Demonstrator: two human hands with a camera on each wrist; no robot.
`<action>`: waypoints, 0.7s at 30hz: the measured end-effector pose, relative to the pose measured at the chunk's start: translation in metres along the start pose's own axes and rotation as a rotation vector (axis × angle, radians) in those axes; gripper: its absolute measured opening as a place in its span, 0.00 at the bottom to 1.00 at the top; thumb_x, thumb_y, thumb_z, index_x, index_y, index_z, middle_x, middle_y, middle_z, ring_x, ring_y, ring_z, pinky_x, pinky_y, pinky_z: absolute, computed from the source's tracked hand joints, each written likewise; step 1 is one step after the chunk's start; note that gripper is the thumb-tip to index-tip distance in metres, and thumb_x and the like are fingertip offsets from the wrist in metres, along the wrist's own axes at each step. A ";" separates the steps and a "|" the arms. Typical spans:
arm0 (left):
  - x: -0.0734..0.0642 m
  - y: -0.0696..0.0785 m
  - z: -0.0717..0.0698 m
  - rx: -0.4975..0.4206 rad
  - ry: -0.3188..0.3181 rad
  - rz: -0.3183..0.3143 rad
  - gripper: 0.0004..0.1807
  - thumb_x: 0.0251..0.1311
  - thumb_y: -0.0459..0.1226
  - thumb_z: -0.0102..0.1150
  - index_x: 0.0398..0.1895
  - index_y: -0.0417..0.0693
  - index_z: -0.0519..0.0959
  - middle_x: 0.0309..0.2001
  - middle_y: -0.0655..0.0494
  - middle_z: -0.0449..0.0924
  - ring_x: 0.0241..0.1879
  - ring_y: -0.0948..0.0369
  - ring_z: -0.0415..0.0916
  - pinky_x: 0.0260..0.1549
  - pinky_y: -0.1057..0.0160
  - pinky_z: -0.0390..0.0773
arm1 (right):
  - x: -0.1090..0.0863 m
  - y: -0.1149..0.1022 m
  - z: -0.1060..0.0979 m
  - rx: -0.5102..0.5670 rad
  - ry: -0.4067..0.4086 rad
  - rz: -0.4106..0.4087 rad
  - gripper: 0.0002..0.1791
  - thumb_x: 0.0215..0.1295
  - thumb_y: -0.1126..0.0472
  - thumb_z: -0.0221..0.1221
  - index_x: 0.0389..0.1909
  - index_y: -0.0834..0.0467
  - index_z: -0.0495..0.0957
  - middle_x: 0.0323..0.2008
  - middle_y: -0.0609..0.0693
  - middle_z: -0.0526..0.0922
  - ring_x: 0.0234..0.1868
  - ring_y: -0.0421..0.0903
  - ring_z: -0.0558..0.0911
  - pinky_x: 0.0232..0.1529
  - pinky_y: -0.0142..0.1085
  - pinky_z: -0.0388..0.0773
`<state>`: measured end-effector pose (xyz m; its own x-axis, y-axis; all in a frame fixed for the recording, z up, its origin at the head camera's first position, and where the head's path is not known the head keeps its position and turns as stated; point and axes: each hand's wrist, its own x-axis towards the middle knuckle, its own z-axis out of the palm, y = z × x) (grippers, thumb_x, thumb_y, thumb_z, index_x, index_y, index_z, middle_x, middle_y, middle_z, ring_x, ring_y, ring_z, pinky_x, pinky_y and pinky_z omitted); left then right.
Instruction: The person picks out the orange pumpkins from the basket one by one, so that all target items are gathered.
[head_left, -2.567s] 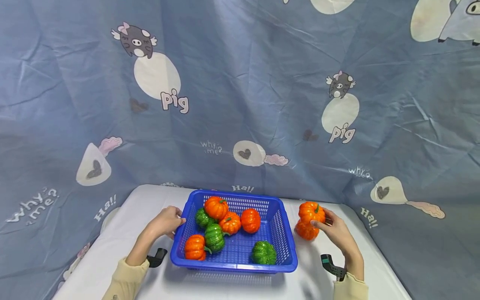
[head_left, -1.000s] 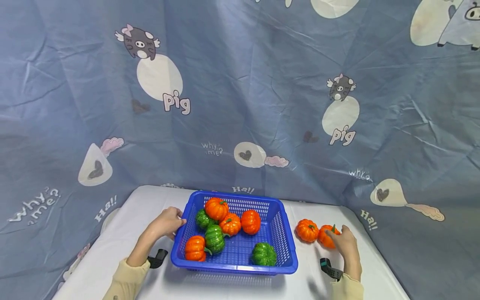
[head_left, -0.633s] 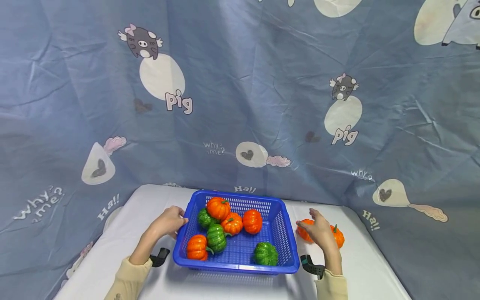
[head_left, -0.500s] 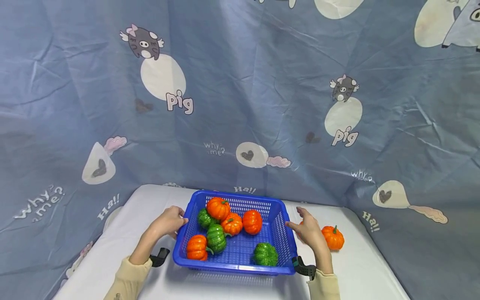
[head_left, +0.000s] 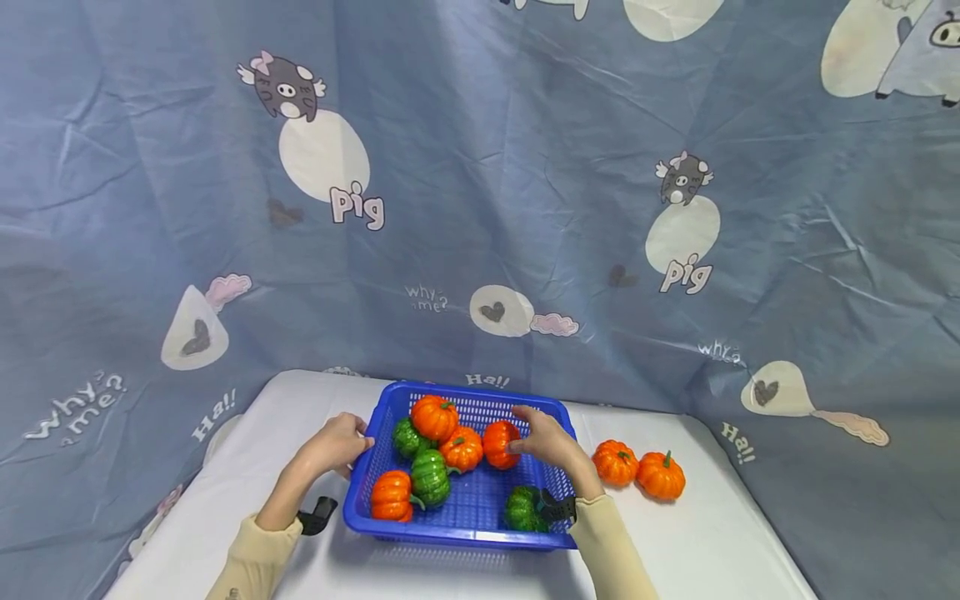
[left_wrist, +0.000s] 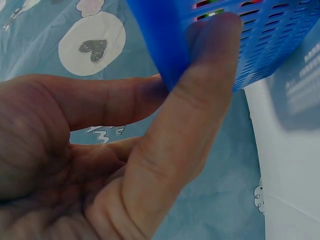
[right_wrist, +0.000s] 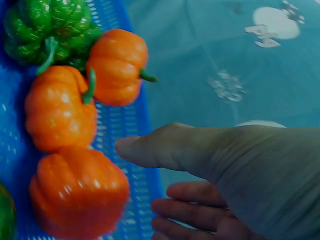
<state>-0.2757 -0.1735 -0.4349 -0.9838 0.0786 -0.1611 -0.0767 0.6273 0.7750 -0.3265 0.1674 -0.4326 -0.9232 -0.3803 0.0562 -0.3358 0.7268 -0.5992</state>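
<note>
My left hand (head_left: 335, 442) pinches the left rim of a blue plastic basket (head_left: 457, 532); the left wrist view has thumb and finger on either side of that rim (left_wrist: 162, 45). My right hand (head_left: 549, 437) reaches over the basket's right side, thumb and fingers apart, beside a red-orange mini pumpkin (head_left: 496, 444). In the right wrist view a small gap separates the thumb from this pumpkin (right_wrist: 77, 192). Left of it lie an orange pumpkin (head_left: 462, 450), another orange one (head_left: 433, 418), and green ones (head_left: 431, 479).
Two orange pumpkins, one (head_left: 615, 463) beside the other (head_left: 661, 477), sit on the white table right of the basket. A green pumpkin (head_left: 522, 510) lies under my right wrist, in the basket's front right. A blue printed cloth (head_left: 420, 208) hangs behind.
My right hand set an orange pumpkin on the table beside another and let go, then moved left, over the basket. My left hand stays on the rim.
</note>
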 end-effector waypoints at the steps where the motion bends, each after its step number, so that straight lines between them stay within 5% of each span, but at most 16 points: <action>1: 0.000 0.000 0.000 -0.002 0.002 -0.002 0.16 0.64 0.29 0.51 0.49 0.21 0.70 0.29 0.40 0.77 0.21 0.57 0.80 0.19 0.58 0.86 | 0.004 -0.001 0.003 -0.003 -0.019 -0.013 0.36 0.50 0.63 0.70 0.61 0.67 0.71 0.60 0.62 0.76 0.62 0.60 0.73 0.64 0.55 0.70; 8: -0.001 0.001 0.000 0.003 0.005 0.010 0.15 0.64 0.29 0.52 0.48 0.22 0.71 0.28 0.42 0.77 0.20 0.58 0.79 0.18 0.59 0.85 | 0.018 0.001 0.017 0.001 -0.085 -0.055 0.33 0.50 0.65 0.70 0.59 0.69 0.73 0.55 0.64 0.78 0.55 0.58 0.77 0.60 0.52 0.75; 16: 0.000 0.003 -0.001 0.006 0.000 0.002 0.16 0.64 0.29 0.52 0.49 0.22 0.71 0.28 0.42 0.77 0.20 0.57 0.80 0.18 0.59 0.85 | 0.016 0.007 0.016 -0.143 -0.014 0.077 0.35 0.44 0.65 0.73 0.56 0.69 0.74 0.49 0.64 0.73 0.47 0.56 0.77 0.54 0.49 0.79; 21: -0.002 0.002 -0.001 0.005 0.000 0.005 0.16 0.64 0.29 0.52 0.48 0.21 0.70 0.28 0.41 0.77 0.20 0.57 0.79 0.18 0.59 0.85 | 0.013 0.010 0.017 -0.167 0.006 0.112 0.25 0.44 0.65 0.73 0.43 0.69 0.77 0.40 0.60 0.76 0.39 0.53 0.77 0.46 0.45 0.80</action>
<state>-0.2742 -0.1730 -0.4319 -0.9842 0.0817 -0.1571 -0.0711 0.6305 0.7730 -0.3392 0.1602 -0.4515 -0.9575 -0.2885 0.0010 -0.2564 0.8493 -0.4614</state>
